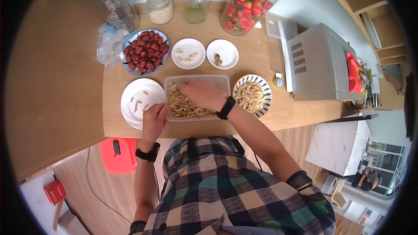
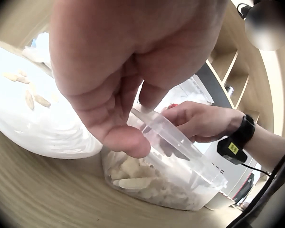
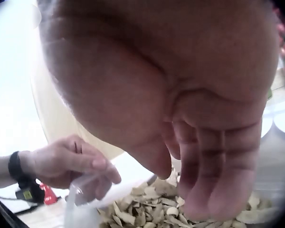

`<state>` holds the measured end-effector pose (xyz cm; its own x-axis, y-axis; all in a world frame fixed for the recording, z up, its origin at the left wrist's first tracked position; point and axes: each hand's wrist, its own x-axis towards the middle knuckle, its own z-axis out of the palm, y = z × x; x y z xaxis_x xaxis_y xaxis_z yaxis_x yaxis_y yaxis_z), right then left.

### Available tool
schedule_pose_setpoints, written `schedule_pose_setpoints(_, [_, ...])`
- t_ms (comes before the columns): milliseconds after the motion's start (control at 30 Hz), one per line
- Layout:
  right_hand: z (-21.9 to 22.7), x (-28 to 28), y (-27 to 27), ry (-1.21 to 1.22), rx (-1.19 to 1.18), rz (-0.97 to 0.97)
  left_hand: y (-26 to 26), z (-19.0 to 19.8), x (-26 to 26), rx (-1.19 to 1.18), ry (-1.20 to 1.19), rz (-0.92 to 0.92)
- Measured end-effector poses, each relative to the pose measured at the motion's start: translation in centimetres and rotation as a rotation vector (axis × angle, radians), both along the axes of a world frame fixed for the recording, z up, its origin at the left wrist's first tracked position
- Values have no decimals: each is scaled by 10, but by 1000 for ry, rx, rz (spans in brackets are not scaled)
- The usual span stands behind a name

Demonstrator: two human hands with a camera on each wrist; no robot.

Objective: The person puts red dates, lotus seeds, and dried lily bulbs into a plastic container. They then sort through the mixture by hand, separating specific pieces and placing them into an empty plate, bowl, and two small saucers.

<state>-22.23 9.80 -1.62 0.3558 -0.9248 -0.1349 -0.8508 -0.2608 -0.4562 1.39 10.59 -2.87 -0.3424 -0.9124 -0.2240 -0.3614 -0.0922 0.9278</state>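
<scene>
A clear plastic container (image 1: 197, 119) full of pale dried slices (image 1: 185, 106) stands at the table's front edge. My left hand (image 1: 154, 119) pinches its left rim between thumb and fingers, seen close in the left wrist view. My right hand (image 1: 202, 94) reaches over the container, its fingers (image 3: 228, 185) pointing down at the slices, the thumb apart from them; nothing shows in its grasp. Left of the container, a white plate (image 1: 130, 115) carries a few slices. To its right is a patterned plate (image 1: 235, 88) heaped with similar slices.
Behind the container are a plate of red dates (image 1: 146, 52), a white saucer (image 1: 188, 45) with small pale pieces and another saucer (image 1: 228, 48) with a few brown nuts. Jars, a vase (image 1: 197, 11) and a strawberry container (image 1: 244, 11) line the wall; a grey appliance (image 1: 320, 63) stands right.
</scene>
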Motion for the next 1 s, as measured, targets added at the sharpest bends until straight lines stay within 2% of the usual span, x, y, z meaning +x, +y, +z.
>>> schedule_pose_setpoints(167, [-5, 14, -10, 177, 50, 70, 2, -3, 0, -93, 7, -30])
schedule_pose_setpoints(233, [-16, 14, -11, 210, -85, 69, 2, -3, 0, -101, 14, -23])
schedule_pose_setpoints(367, [-23, 14, -19, 271, -92, 83, 2, -6, -1, -133, 20, -26])
schedule_pose_setpoints(467, [-12, 18, -21, 259, -60, 30, 2, -1, 0, -132, 17, -41])
schedule_pose_setpoints(533, [-6, 22, -21, 101, -25, 30, 2, -3, 1, -133, 21, -48])
schedule_pose_setpoints(567, [-11, 24, -20, 99, -25, 23, 1, -4, 0, -138, 25, -53])
schedule_pose_setpoints(633, [-22, 33, -18, -5, -201, 49, 0, -3, 0, -136, 14, -56])
schedule_pose_setpoints(667, [-24, 35, -18, -8, -203, 44, 1, -3, 0, -132, 5, -50])
schedule_pose_setpoints(767, [-21, 40, -20, -3, -189, 16, 0, -2, 0, -132, 5, -64])
schedule_pose_setpoints(833, [-17, 40, -22, 45, -15, 42, -1, -2, 1, -136, -2, -73])
schedule_pose_setpoints(1000, [-12, 30, -21, -41, -22, 53, 0, -2, -1, -144, -6, -55])
